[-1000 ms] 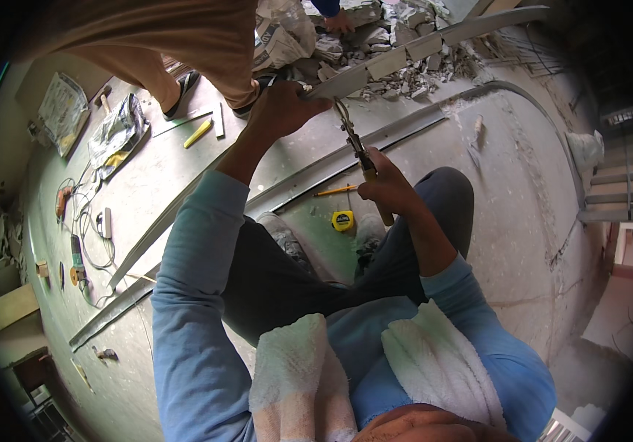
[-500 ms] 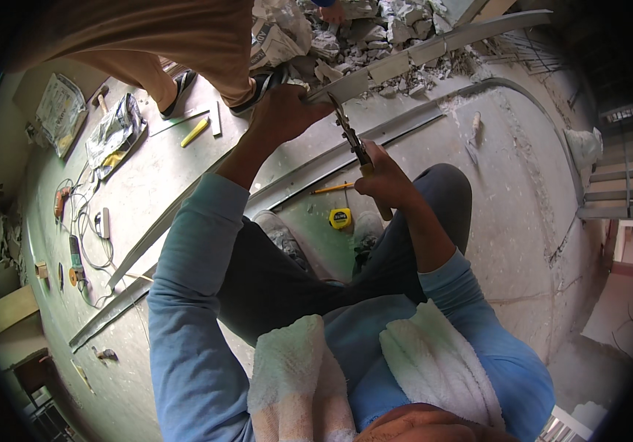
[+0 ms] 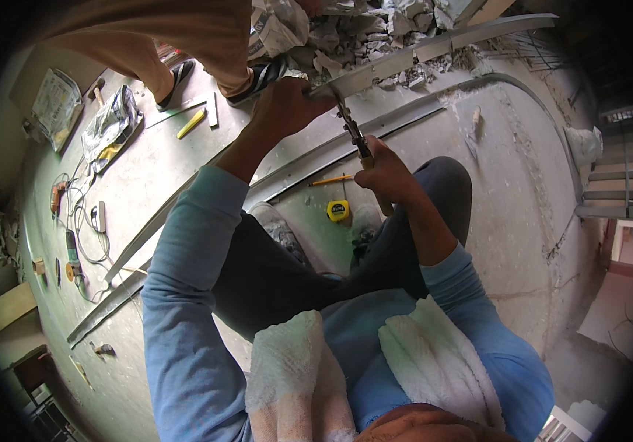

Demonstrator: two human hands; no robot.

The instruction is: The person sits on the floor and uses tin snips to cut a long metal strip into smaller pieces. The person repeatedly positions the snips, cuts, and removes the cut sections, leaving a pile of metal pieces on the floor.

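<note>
A long, thin grey metal channel (image 3: pixel 397 62) slants from my left hand up to the far right. My left hand (image 3: pixel 285 107) is closed around its near end. In my right hand (image 3: pixel 389 175) is a pair of tin snips (image 3: pixel 351 127) with yellowish handles, fingers wrapped round the grips. The jaws of the snips meet the channel's edge just right of my left fingers; how deep they bite cannot be seen. On the floor between my shoes lie a yellow tape measure (image 3: pixel 338 211) and a yellow pencil (image 3: pixel 331 179).
More metal channels (image 3: pixel 397 131) lie diagonally across the floor. A person in brown trousers (image 3: pixel 154 33) stands at the far left, by a yellow-handled tool (image 3: pixel 192 124). Broken rubble (image 3: pixel 361 37) is heaped beyond. An angle grinder (image 3: pixel 72 254) and tangled cords lie left.
My hands, the snips and the channel have shifted only slightly, the grip unchanged. The other person's hand at the top edge has moved a little left.
</note>
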